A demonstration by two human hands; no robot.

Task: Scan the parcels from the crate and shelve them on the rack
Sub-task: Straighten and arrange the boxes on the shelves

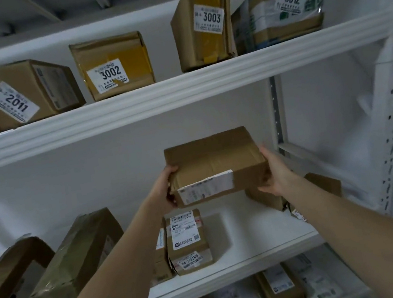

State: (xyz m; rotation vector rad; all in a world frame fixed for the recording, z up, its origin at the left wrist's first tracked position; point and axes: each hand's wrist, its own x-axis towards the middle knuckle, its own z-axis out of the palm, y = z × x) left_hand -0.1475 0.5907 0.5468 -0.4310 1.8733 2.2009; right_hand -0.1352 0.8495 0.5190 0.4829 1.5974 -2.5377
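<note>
Left hand (163, 192) and right hand (277, 175) gripping the ends of a brown taped cardboard parcel (214, 165), holding it above the white metal rack shelf (266, 227), near its right edge

Left hand (165, 191), right hand (274, 175) grip brown parcel (214, 165) above rack (232, 258) shelf; label print seems blurred.

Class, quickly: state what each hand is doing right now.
Left hand: grips the cardboard parcel at its left end.
Right hand: grips the same parcel's right end.
</note>
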